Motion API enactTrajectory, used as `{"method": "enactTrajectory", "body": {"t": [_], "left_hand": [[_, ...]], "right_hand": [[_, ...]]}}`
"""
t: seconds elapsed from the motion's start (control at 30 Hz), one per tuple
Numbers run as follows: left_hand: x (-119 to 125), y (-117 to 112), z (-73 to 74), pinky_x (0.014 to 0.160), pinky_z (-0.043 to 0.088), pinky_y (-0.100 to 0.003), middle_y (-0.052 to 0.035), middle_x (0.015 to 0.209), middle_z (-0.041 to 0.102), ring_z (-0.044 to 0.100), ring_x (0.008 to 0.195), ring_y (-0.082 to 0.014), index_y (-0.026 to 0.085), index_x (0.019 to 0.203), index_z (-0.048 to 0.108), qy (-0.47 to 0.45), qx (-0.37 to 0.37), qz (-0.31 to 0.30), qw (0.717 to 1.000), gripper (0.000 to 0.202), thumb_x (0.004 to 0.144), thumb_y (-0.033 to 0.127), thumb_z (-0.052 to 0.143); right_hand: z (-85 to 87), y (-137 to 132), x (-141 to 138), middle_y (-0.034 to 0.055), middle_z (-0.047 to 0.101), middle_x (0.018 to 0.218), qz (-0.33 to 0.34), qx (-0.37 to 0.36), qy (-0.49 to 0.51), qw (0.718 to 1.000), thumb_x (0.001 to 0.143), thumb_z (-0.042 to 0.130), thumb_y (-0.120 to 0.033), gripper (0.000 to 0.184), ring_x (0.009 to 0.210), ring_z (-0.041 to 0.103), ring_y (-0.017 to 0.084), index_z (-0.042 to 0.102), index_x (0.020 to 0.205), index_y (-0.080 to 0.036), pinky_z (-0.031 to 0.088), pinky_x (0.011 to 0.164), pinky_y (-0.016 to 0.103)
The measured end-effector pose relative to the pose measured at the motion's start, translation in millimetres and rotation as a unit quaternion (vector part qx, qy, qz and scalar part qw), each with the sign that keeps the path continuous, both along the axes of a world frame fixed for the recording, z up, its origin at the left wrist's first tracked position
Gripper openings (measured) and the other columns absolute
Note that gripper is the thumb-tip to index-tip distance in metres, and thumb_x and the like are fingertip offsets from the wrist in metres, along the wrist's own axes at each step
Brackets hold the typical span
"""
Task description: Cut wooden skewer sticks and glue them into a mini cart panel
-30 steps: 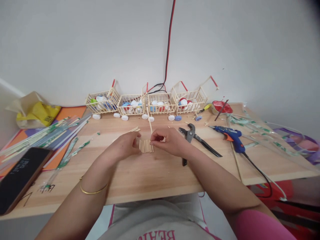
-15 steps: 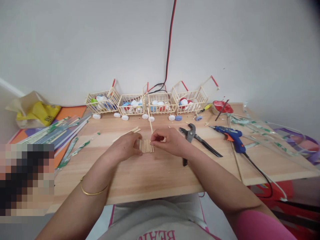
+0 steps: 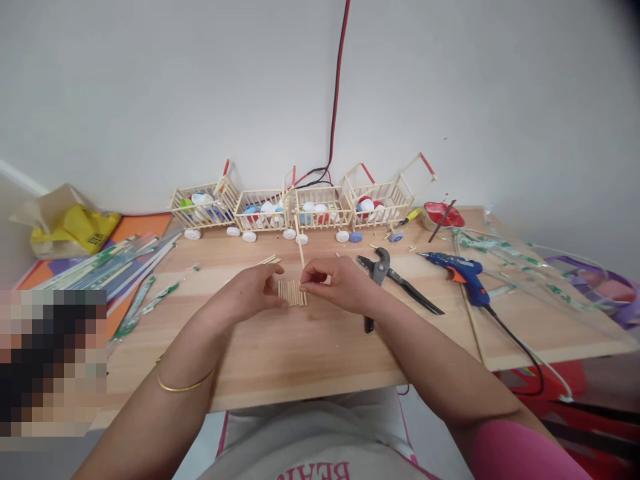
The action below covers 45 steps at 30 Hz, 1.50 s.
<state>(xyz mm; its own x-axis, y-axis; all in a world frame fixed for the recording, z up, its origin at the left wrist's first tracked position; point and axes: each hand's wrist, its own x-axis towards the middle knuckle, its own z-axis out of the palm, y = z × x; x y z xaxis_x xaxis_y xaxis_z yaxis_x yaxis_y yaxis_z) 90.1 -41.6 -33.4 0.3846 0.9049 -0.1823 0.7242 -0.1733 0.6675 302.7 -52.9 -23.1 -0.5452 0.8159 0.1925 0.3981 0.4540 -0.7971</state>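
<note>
A row of several short wooden sticks (image 3: 291, 293) lies side by side on the wooden table (image 3: 310, 347), between my hands. My left hand (image 3: 247, 291) rests at the row's left edge with its fingers curled against the sticks. My right hand (image 3: 336, 283) pinches the row's right edge between thumb and forefinger. A few loose sticks (image 3: 270, 259) lie just behind my left hand, and one long stick (image 3: 301, 253) lies behind the row.
Several stick-built carts (image 3: 295, 205) filled with bottle caps line the wall. Black pliers (image 3: 387, 275) and a blue glue gun (image 3: 463, 272) lie to the right. Wrapped sticks (image 3: 115, 267) and a yellow bag (image 3: 75, 227) sit at the left. A red-black cable (image 3: 337, 87) hangs down the wall.
Hardly anything differs: both hands stay at the row of sticks, and the view has shifted only slightly.
</note>
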Motion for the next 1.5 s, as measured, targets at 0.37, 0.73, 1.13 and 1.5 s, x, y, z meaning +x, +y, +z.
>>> {"method": "enactTrajectory", "body": {"t": [0.37,0.73,1.13,1.5], "left_hand": [[29,-11,-11.0,0.058,0.046,-0.023,-0.0017,0.067,0.062,0.056,0.061,-0.0107,0.013,0.072,0.064,-0.475,-0.189,0.114,0.852,0.020,0.069,0.032,0.069],[23,-6,-4.0,0.055,0.051,-0.024,-0.0029,0.071,0.065,0.065,0.064,-0.0155,0.015,0.090,0.058,-0.522,-0.191,0.206,0.805,0.026,0.069,0.025,0.070],[24,-8,-5.7,0.055,0.049,-0.021,-0.0039,0.069,0.064,0.062,0.063,-0.0125,0.010,0.074,0.064,-0.484,-0.234,0.199,0.820,0.021,0.065,0.026,0.074],[27,-15,-10.4,0.055,0.046,-0.020,-0.0020,0.067,0.060,0.056,0.059,-0.0086,0.012,0.079,0.066,-0.488,-0.264,0.131,0.822,0.018,0.071,0.028,0.070]], "right_hand": [[-3.1,0,-2,-0.0007,0.063,0.073,0.072,0.021,-0.002,0.997,0.081,0.057,-0.021,0.007,0.068,0.055,0.010,0.061,0.077,-0.017,0.040,0.064,0.021],[-24.6,10,2,0.0056,0.059,0.085,-0.011,0.059,-0.230,0.971,0.059,0.075,-0.038,0.043,0.076,0.052,0.017,0.059,0.092,-0.015,0.037,0.064,0.026],[-9.6,11,9,0.0045,0.058,0.085,-0.028,0.112,-0.097,0.989,0.072,0.069,-0.031,0.038,0.076,0.053,0.015,0.057,0.104,-0.015,0.042,0.070,0.028],[-7.4,8,4,0.0053,0.055,0.092,0.034,0.166,-0.015,0.985,0.078,0.064,-0.035,0.045,0.081,0.054,0.016,0.052,0.119,-0.021,0.046,0.075,0.030]]}}
